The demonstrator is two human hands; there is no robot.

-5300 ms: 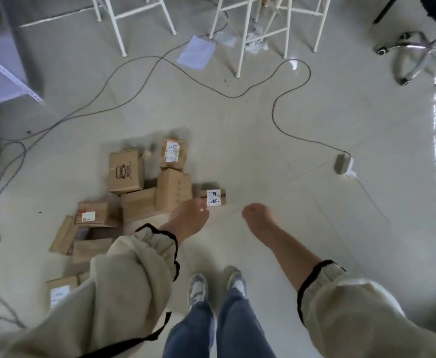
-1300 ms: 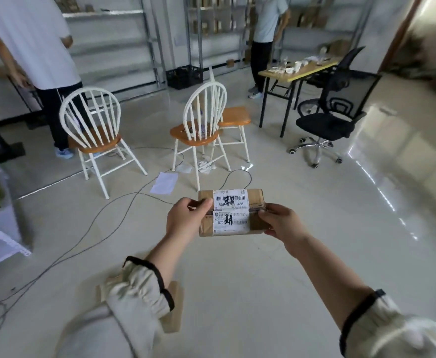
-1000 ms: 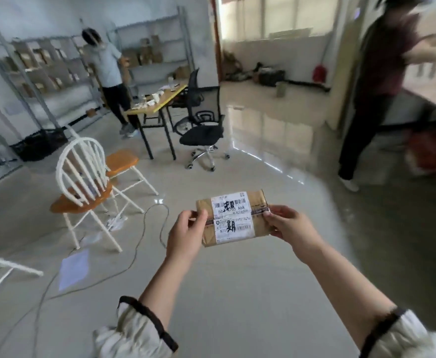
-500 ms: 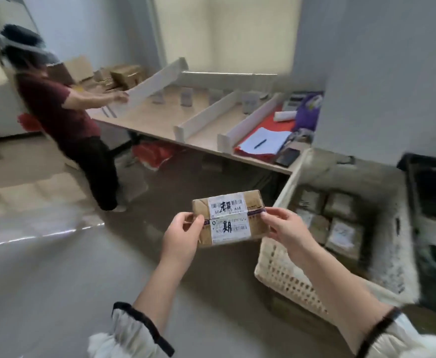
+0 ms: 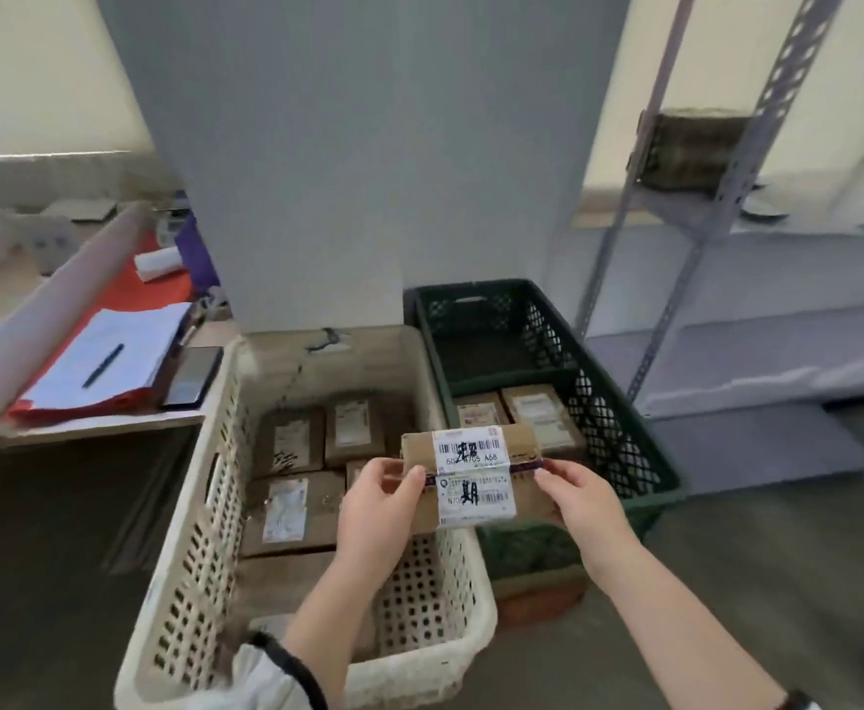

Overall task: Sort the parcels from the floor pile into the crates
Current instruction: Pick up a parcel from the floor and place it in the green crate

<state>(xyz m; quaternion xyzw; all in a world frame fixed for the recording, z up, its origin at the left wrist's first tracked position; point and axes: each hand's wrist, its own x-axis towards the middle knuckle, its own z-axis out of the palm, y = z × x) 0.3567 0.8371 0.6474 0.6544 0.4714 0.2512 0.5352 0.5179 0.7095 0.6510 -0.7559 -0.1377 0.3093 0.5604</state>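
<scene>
- Your left hand (image 5: 374, 509) and right hand (image 5: 583, 499) each pinch one end of the parcel (image 5: 470, 456), thumbs on its top face and fingers curled underneath.
- You hold the parcel in the air, above the place where the cream crate (image 5: 199, 545) meets the green crate (image 5: 609, 427).
- Because it hangs over that shared edge, a loose release could drop it into the wrong crate.
- It could also land on a rim, tip, and fall to the floor.
- You grip it only at the ends, so if one hand lets go first, the box will likely swing and slip from the other.
- Parcels already lie flat in both crates, so a careless drop may leave this one propped at a slant on top of them.
- The white label (image 5: 473, 476) shows barcodes and dark handwritten marks, but its small print is too blurred to read.
- No marking shows on either crate, so which one this parcel belongs in cannot be told.
- Your left forearm covers the near part of the cream crate, and the parcel and right hand hide the green crate's near corner.
- The floor pile is out of view.
</scene>
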